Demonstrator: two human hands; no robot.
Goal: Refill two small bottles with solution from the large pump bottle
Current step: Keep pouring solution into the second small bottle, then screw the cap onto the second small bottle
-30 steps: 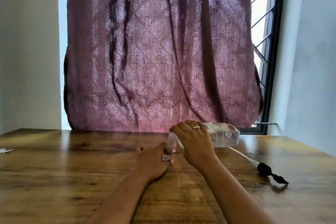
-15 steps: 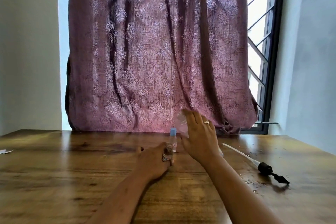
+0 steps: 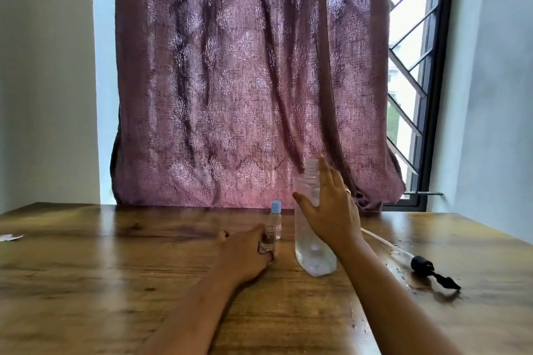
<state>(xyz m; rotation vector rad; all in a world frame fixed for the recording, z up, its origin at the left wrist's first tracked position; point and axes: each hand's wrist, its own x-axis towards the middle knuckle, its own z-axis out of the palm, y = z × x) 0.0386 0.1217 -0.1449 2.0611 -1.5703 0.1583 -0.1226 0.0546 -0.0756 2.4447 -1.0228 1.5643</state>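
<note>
The large clear bottle (image 3: 313,253) stands upright on the wooden table (image 3: 115,268), its pump off and its neck bare. My right hand (image 3: 328,210) lies against its upper part, fingers straight and spread, thumb across the front. My left hand (image 3: 245,253) rests on the table and grips an uncapped small bottle (image 3: 267,236) just left of the large one. Behind that, a second small bottle (image 3: 276,217) with a blue cap stands by itself. The black pump head with its long tube (image 3: 422,264) lies on the table to the right.
Drops of liquid (image 3: 401,268) wet the table around the pump. A white scrap (image 3: 10,237) lies at the far left edge. A purple curtain (image 3: 245,81) hangs behind the table, with a barred window (image 3: 409,81) at the right.
The large bottle went from lying tipped over the small bottle to standing upright on the table. My right hand's fingers straightened on it. My left hand stayed put.
</note>
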